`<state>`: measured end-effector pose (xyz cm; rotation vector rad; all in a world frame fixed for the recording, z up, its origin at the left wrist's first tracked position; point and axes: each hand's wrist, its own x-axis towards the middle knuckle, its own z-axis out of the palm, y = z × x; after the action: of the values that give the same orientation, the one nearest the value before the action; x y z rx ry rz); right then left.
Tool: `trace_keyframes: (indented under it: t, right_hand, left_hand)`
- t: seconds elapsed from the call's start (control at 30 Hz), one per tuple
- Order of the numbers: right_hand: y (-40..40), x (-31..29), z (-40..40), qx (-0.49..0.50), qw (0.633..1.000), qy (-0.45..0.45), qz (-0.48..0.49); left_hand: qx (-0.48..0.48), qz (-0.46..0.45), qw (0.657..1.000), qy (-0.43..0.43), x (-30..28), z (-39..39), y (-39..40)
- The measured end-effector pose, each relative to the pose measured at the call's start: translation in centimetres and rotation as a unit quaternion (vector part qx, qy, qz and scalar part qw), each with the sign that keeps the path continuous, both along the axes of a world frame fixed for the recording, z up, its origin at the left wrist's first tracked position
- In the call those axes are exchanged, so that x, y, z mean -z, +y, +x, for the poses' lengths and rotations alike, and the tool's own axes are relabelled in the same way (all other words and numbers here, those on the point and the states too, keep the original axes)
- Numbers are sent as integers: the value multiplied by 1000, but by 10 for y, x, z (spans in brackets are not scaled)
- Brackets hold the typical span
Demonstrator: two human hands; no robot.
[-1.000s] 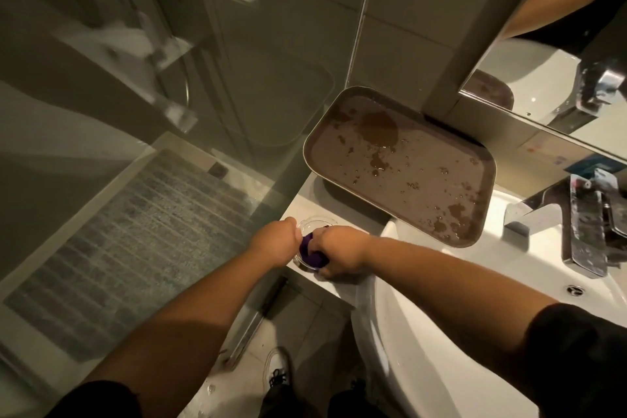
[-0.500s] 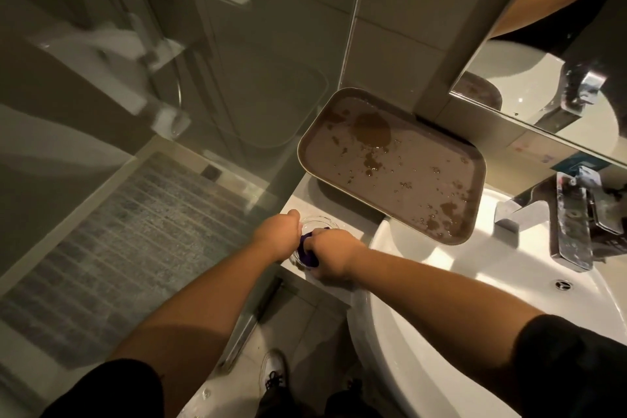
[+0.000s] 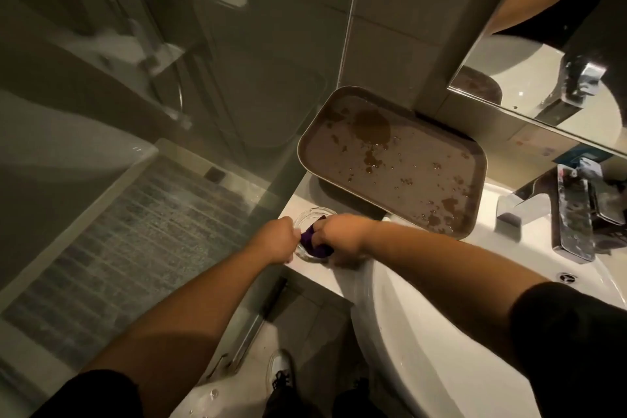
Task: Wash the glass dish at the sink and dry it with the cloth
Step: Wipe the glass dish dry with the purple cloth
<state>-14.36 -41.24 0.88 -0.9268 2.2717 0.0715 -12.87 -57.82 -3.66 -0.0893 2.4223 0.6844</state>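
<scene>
A small clear glass dish [image 3: 310,215] rests on the white counter ledge left of the basin. My left hand [image 3: 276,243] grips its left rim. My right hand [image 3: 341,236] presses a purple cloth [image 3: 314,244] into the dish. Both hands cover most of the dish; only its far rim shows.
A wet brown tray [image 3: 393,159] lies tilted behind the hands, partly over the white sink basin [image 3: 424,349]. A chrome tap [image 3: 570,214] stands at right under a mirror [image 3: 543,44]. A glass shower screen [image 3: 203,78] rises at left. The counter edge [image 3: 319,276] drops to the floor.
Both hands stay on the dish and cloth; the right hand has shifted slightly inside the dish. The view has drifted a little.
</scene>
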Motion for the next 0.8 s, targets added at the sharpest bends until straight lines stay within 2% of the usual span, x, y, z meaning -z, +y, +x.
trace_keyframes:
  t: [0.1, 0.23, 0.4, 0.53, 0.6, 0.7, 0.8]
  right_hand:
    - [3, -3, -13, -44, 998, -8, 41]
    - [5, 2, -10, -19, 1000, -10, 19]
    - [3, 10, -3, 71, 997, -25, 2]
    - [-9, 16, 8, 196, 979, -33, -45]
    - [-15, 19, 13, 227, 971, -18, -71]
    - [-14, 17, 14, 201, 976, -23, -77]
    - [-5, 7, 2, 108, 991, -56, -48]
  left_hand:
    - [21, 0, 999, 50, 2, -6, 4]
    - [-21, 45, 998, 34, 3, -7, 10]
    - [-51, 20, 998, 39, 5, -5, 15]
    - [-84, 2, 995, 47, 8, 0, 20]
    - [-117, -6, 992, 45, 11, 5, 22]
    - [-141, -3, 989, 36, 17, 12, 19]
    - [-102, 25, 994, 35, 19, 1, 8]
